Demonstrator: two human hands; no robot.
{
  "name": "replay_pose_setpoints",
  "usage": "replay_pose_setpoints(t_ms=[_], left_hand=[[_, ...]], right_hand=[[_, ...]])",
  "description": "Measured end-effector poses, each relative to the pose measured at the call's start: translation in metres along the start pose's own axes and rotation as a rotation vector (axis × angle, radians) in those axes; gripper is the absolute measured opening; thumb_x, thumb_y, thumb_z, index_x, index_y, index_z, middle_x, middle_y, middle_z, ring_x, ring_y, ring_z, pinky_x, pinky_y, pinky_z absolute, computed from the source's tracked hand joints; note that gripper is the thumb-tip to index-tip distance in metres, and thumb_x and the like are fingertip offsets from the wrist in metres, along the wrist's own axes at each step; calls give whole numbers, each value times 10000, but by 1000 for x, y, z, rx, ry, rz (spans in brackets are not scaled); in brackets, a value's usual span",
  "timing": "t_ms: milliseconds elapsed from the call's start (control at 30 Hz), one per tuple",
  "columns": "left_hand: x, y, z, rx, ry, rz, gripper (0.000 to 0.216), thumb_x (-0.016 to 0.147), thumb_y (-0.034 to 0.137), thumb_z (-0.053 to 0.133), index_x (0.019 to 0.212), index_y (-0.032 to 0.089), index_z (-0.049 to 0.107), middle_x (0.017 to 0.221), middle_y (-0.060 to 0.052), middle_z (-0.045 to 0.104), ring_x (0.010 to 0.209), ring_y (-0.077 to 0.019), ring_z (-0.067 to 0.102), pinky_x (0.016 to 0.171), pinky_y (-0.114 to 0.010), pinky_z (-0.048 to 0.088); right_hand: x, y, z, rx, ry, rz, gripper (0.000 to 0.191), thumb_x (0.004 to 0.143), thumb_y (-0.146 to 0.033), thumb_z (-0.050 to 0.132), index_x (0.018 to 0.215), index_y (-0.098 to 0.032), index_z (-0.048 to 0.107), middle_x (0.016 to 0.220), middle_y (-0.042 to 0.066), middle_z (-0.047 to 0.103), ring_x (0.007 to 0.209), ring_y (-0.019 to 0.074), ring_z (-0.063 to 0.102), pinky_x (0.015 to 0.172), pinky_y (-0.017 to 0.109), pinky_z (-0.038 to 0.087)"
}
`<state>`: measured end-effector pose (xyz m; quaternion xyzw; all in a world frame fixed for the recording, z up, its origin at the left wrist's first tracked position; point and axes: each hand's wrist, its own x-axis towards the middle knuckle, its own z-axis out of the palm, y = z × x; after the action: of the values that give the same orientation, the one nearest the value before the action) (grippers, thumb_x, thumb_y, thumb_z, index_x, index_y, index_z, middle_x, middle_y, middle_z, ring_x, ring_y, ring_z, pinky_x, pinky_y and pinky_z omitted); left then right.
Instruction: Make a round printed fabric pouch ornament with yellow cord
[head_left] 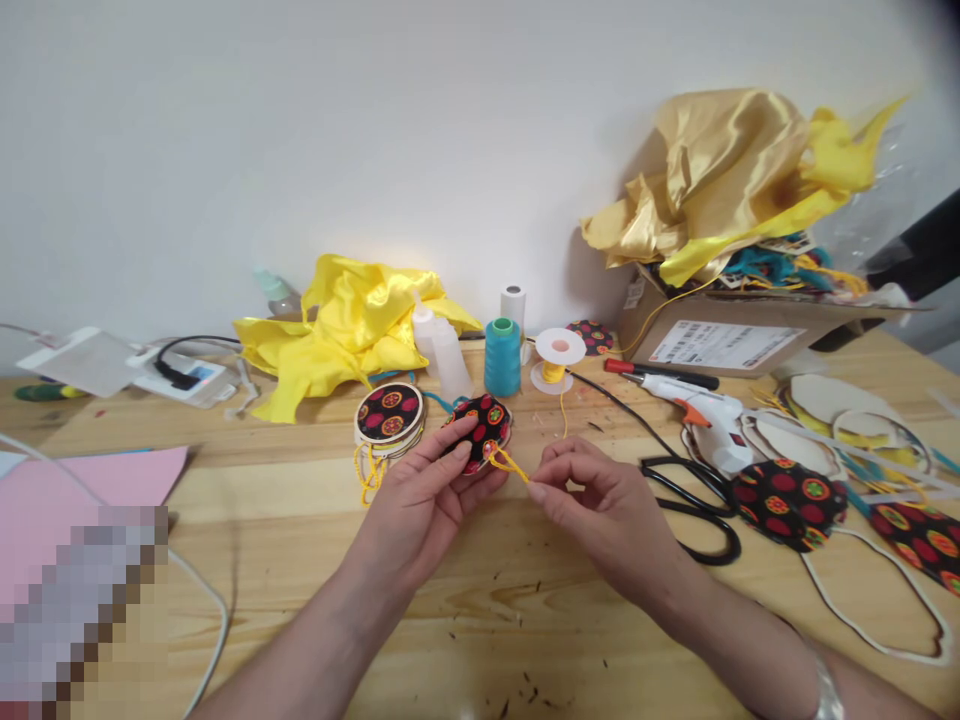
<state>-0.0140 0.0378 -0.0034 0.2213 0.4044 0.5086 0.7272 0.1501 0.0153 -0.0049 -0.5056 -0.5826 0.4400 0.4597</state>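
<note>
My left hand [439,475] grips a round, dark patterned fabric disc [491,422] between thumb and fingers, a little above the table. A loop of yellow cord [510,463] comes off the disc's lower right edge. The far end of that loop is pinched between the thumb and fingertips of my right hand [589,495]. Left of the disc lies a stack of similar fabric-covered discs [389,413], with yellow cord loops [369,475] hanging from it. A strip of blue-green cord [444,402] shows behind the held disc.
Behind my hands stand a teal thread cone [502,360], white bottles [450,360] and a spool of yellow cord [555,370]. Right of them lie a glue gun [709,410], black-handled scissors [694,510] and patterned fabric [787,500]. Yellow satin [337,330] and a cardboard box [705,335] sit near the wall.
</note>
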Motion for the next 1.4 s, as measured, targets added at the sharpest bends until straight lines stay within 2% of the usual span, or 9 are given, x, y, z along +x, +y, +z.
replay_pose_setpoints(t_ms=[233, 400, 633, 900, 1100, 1400], left_hand=[[-2, -2, 0, 16, -51, 45, 253, 769, 90, 583, 1008, 157, 632, 982, -89, 701, 861, -183, 660, 773, -332, 538], [-2, -4, 0, 46, -49, 70, 259, 745, 116, 619, 999, 164, 642, 881, -67, 715, 821, -186, 666, 766, -347, 536], [-3, -5, 1, 66, -37, 73, 268, 727, 119, 637, 992, 165, 648, 839, -57, 716, 770, -174, 667, 738, -331, 540], [-4, -5, 2, 72, -24, 55, 240, 739, 98, 618, 968, 161, 653, 814, -53, 721, 784, -175, 670, 710, -304, 544], [-4, -6, 4, 50, -30, 60, 181, 726, 103, 633, 894, 153, 677, 873, -66, 724, 815, -186, 670, 736, -299, 533], [-1, -13, 1, 76, -38, 77, 211, 692, 67, 666, 883, 158, 672, 839, -45, 727, 770, -134, 667, 685, -217, 527]], right_hand=[[0, -2, -1, -24, -15, 4, 109, 718, -201, 584, 615, -172, 604, 733, 20, 528, 689, 124, 504, 539, 225, 408], [0, -1, -2, -50, -27, -3, 119, 723, -197, 577, 609, -172, 597, 730, 16, 535, 680, 119, 505, 547, 225, 411], [-1, 0, -3, -72, -69, 0, 125, 730, -194, 568, 607, -172, 571, 753, 18, 543, 684, 120, 512, 571, 239, 415], [-1, 0, -1, -79, -167, 204, 115, 739, -256, 546, 676, -165, 580, 633, -7, 559, 572, 101, 461, 526, 229, 372], [-1, -1, 0, -74, -171, 224, 132, 729, -272, 553, 667, -158, 576, 624, -6, 551, 562, 98, 445, 514, 225, 359], [-1, -1, 0, -57, -169, 223, 109, 724, -250, 573, 668, -158, 592, 627, -10, 565, 571, 94, 460, 526, 220, 369]])
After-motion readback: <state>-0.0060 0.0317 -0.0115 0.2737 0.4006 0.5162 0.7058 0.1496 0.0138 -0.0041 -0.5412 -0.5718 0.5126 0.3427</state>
